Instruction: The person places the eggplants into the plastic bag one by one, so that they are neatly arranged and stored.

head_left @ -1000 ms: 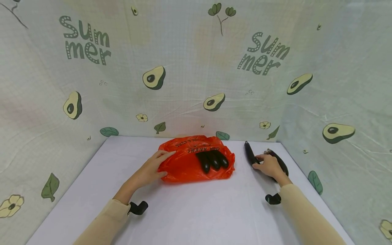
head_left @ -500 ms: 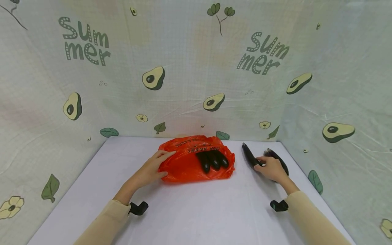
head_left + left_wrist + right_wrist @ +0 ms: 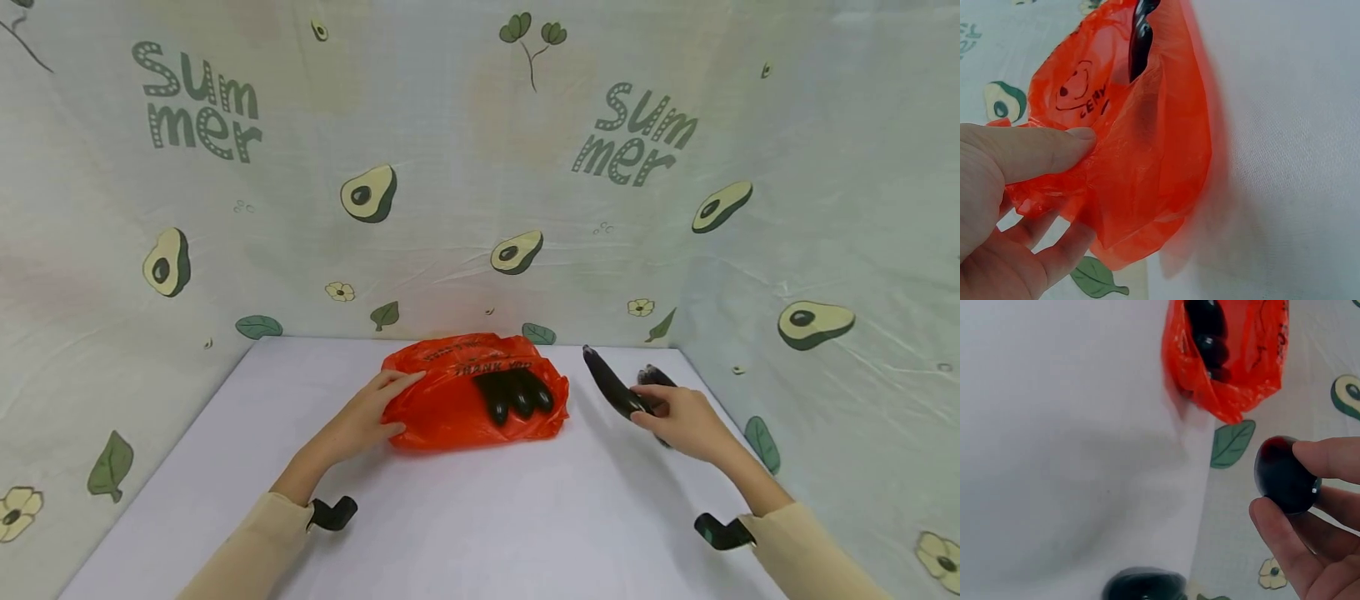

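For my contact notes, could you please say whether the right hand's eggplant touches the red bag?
Apart: the head view shows white tabletop between held eggplant and bag.

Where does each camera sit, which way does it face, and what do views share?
Head: on the head, facing forward and down over the table; left hand, right hand and both sleeves show.
Left wrist: on that wrist, facing the red bag; part of the left hand shows.
Right wrist: on that wrist, facing the held eggplant; part of the right hand shows.
Shared: all three show the red bag; head and right wrist also share the held eggplant.
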Demonstrator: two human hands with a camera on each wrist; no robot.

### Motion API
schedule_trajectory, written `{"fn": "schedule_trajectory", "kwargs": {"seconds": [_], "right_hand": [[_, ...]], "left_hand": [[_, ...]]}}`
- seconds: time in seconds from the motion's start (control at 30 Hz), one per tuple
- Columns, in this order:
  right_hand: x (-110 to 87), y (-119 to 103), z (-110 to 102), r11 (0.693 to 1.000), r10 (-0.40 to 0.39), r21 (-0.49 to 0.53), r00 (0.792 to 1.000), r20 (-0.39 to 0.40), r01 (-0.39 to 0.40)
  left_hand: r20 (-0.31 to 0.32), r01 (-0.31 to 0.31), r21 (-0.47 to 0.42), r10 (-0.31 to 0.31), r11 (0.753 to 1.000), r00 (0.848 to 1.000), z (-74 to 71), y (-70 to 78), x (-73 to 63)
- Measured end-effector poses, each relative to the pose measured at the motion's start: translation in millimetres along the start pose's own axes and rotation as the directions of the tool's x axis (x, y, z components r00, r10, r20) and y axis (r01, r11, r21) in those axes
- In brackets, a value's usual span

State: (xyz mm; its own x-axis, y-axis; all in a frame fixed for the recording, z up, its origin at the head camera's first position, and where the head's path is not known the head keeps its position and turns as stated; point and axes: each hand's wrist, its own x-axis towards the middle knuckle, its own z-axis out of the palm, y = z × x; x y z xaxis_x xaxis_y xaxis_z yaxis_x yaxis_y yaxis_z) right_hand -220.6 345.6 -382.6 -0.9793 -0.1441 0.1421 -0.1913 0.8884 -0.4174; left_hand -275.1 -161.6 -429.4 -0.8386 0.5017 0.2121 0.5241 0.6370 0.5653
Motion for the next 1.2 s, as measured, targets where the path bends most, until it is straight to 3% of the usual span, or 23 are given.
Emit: {"fn": "schedule_trajectory", "kwargs": {"seconds": [0.33,0.57,0.87,1.2], "right_hand": [[-28.9,-37,-9,0.992,-0.054,0.113,0.996,0.074,0.046],[-37.1,-55,-4,0.976,-0.100,0.205,0.985,0.140,0.070],[-21.4,-69,23,0.964,-0.173,0.234,0.967,0.188,0.127],[4.5,-89,61,0.951,-0.170,0.285,0.974,0.151,0.121]], "left_hand": [[0.002,-0.008,-0.010,0.008,1.000,1.000,1.6,0.7,1.1],[-0.001,-0.004,-0.013,0.004,1.000,1.000,-0.2,3.7,0.9],[0.008,0.034,-0.030,-0.033,0.999,0.999,0.2,6.8,0.3],[0.002,0.016,-0.023,-0.016,1.000,1.000,0.2,7.3,1.0]]}}
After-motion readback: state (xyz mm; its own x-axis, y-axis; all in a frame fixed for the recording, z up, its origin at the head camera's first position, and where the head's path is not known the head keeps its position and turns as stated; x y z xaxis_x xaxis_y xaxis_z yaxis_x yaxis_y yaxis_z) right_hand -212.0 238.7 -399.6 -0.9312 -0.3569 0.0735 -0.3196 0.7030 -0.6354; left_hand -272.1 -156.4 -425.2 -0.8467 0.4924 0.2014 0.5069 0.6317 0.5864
